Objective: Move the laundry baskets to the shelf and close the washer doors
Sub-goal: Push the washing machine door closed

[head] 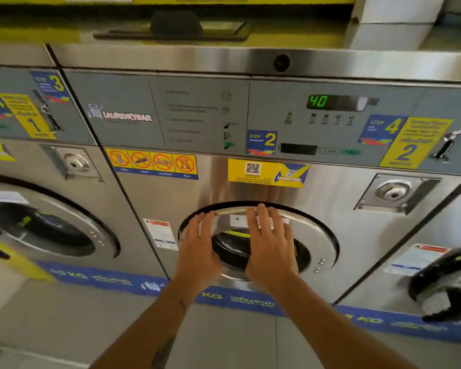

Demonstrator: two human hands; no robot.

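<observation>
Steel middle door [314, 230] under two flat, spread palms, left hand [197, 251], right hand [270, 249]; three washers, bare floor [64, 310] below

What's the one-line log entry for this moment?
step: closing washer doors | left hand: flat on middle washer door | right hand: flat on same door | right washer door: ajar | baskets: not in view

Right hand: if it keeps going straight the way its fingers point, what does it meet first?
The right hand lies flat on the middle washer door, fingers pointing up. Sliding on, it would likely cross the door's top rim, then reach the yellow QR sticker.
</observation>
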